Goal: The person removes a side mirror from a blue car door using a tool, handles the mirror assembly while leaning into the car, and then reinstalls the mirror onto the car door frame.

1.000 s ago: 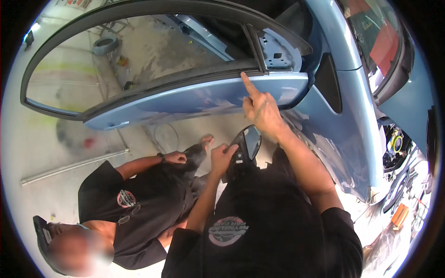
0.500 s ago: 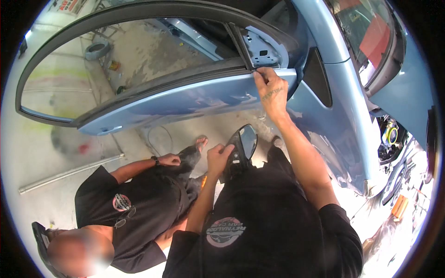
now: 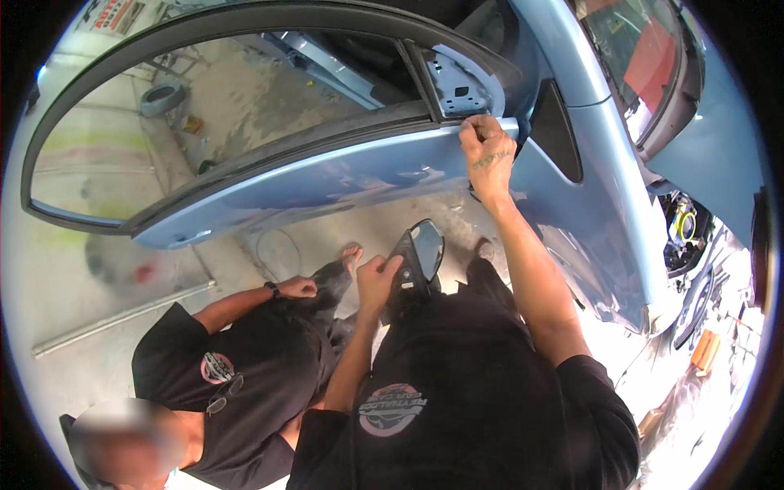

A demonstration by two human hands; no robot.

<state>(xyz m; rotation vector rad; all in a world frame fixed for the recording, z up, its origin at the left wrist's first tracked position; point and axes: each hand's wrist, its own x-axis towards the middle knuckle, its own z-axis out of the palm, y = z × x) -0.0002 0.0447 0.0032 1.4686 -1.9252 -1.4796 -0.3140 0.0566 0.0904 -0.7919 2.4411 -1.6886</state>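
My left hand is wrapped round the edge of a black side mirror, held low in front of my body with its glass facing right. Up at the door, my right hand is closed, fingertips curled down at the front end of the window sill. Whatever those fingers pinch, if anything, is hidden. Just above them is the bare blue mirror mount, a triangular plate with several holes. The light blue car door stands open, its window framed by black trim.
A co-worker in a black shirt stands close on my left, one hand at the waist. The car's fender curves down at right, beside an exposed engine bay. A tire lies beyond the window. A pole lies at left.
My right hand has shifted a little to the right along the sill, its fingers curling in more. The side mirror stays in my left hand, nearly in place.
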